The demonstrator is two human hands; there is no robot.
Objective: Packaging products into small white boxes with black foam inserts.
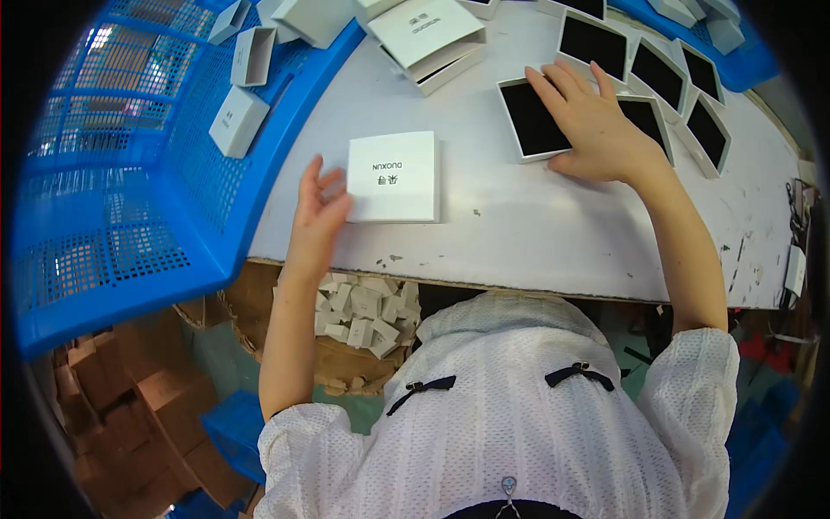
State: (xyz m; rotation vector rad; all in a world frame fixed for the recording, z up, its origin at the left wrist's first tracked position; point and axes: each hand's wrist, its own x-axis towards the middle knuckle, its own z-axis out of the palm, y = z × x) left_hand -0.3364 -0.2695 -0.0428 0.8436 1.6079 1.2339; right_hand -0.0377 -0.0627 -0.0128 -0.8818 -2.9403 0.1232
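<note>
A closed white square gift box [393, 177] with dark lettering lies flat on the white table in front of me. Just left of it is my left hand [320, 212], slightly blurred, its fingers apart and nothing in them. My right hand [601, 130] spans a white box base [529, 121] with a black lining. Its thumb lies at the near edge and its fingertips reach the far edge. Part of that base is hidden under the palm. More black-lined box bases [659, 78] lie grouped just beyond and right of this hand.
A large blue plastic basket [207, 190] at the left holds several white boxes [238, 121]. Stacked white boxes [428, 39] stand at the table's far side. Another blue container [743, 60] is at the far right. Below the table edge sits a carton of small white boxes [363, 307].
</note>
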